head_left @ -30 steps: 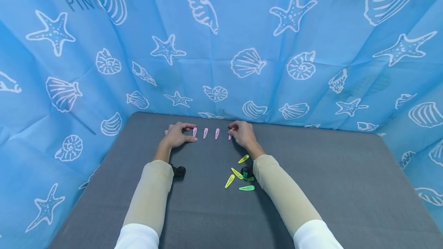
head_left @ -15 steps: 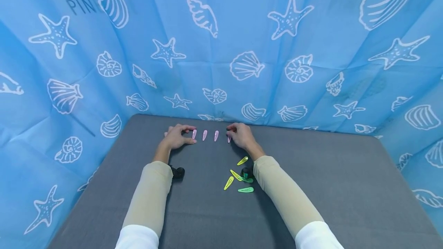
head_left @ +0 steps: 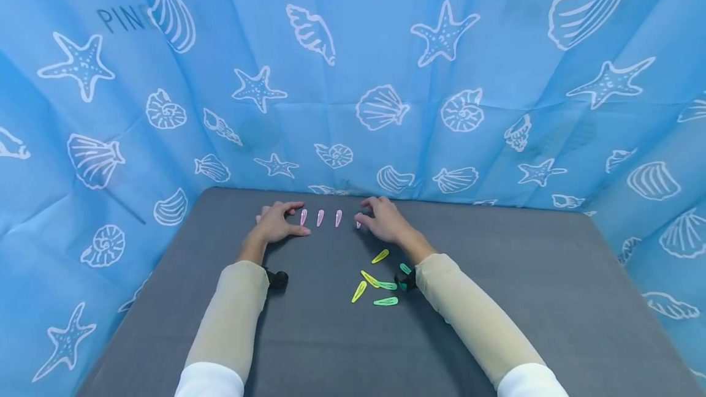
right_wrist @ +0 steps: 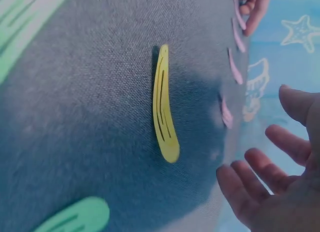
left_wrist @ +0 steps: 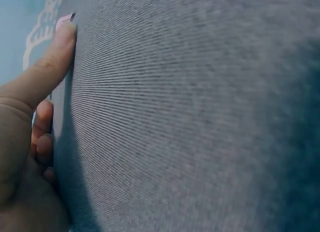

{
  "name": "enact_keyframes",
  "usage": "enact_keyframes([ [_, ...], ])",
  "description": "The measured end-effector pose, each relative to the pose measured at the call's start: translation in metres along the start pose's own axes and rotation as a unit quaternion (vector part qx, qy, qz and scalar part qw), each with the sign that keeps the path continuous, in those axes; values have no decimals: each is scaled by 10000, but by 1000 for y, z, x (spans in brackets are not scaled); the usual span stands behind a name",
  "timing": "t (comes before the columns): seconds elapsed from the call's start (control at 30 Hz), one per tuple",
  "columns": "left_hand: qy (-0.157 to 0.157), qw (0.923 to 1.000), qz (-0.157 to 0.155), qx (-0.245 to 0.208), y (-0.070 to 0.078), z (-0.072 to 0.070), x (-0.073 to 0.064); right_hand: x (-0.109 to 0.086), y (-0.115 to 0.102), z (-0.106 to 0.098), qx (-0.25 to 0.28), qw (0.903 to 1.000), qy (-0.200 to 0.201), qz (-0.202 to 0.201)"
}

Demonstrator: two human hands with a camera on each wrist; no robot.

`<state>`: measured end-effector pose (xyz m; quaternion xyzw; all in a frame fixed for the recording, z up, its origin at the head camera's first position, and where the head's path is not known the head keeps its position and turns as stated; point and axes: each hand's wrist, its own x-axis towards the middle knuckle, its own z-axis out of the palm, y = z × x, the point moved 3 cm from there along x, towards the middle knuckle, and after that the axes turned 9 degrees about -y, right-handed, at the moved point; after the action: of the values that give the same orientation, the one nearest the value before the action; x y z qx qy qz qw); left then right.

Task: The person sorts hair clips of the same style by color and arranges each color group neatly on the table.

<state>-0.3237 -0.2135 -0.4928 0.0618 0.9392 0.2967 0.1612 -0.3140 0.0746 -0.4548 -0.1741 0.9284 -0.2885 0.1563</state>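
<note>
Several pink snap hair clips stand in a row near the table's far edge. At the row's left end my left hand [head_left: 274,223] rests on the table, thumb and forefinger spread at the two ends of the leftmost pink clip [head_left: 304,217]. The left wrist view shows the thumb beside a pink clip end [left_wrist: 64,20]. Two more pink clips, a second [head_left: 320,218] and a third [head_left: 338,219], lie to its right. My right hand [head_left: 386,220] is over the rightmost pink clip [head_left: 358,220], partly hidden in the head view. In the right wrist view its fingers are spread, apart from that clip.
Nearer the body lie yellow clips, one [head_left: 380,256] apart from two others, and several green clips [head_left: 385,301], some partly hidden by the right wrist's black camera [head_left: 407,280]. A blue shell-print curtain [head_left: 331,78] stands behind the grey table [head_left: 325,342].
My right hand has let go of the rightmost pink clip, its fingers spreading and drawing slightly away. The left hand keeps its place. The head view has shifted a little.
</note>
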Motion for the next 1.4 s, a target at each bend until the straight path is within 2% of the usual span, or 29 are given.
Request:
enact_keyframes([
  [0.1,52,9999,-107,89,-1,0,-2,-9,-4,-2,-3,10000,6,7],
  [0.23,199,9990,-223,320,2,3,-5,-23,-4,-3,-255,9996,78,-10],
  [0.37,321,9977,-168,570,11,8,-11,-39,0,-2,-801,9963,250,-194],
  [0.5,468,9965,-151,675,20,12,-22,-53,3,1,-1390,9883,383,-491],
  [0.63,582,9946,3,856,29,16,-34,-65,7,5,-1571,9844,475,-637],
  [0.77,687,9924,272,981,43,20,-45,-77,15,6,-1513,9851,549,-603],
  [1.0,768,9915,619,847,68,30,-68,-104,35,2,-1175,9898,681,-426],
  [1.2,550,9934,729,690,85,46,-83,-132,60,0,-832,9947,588,-159],
  [1.4,324,9950,924,198,97,62,-93,-150,82,-6,-414,9982,423,-30],
])
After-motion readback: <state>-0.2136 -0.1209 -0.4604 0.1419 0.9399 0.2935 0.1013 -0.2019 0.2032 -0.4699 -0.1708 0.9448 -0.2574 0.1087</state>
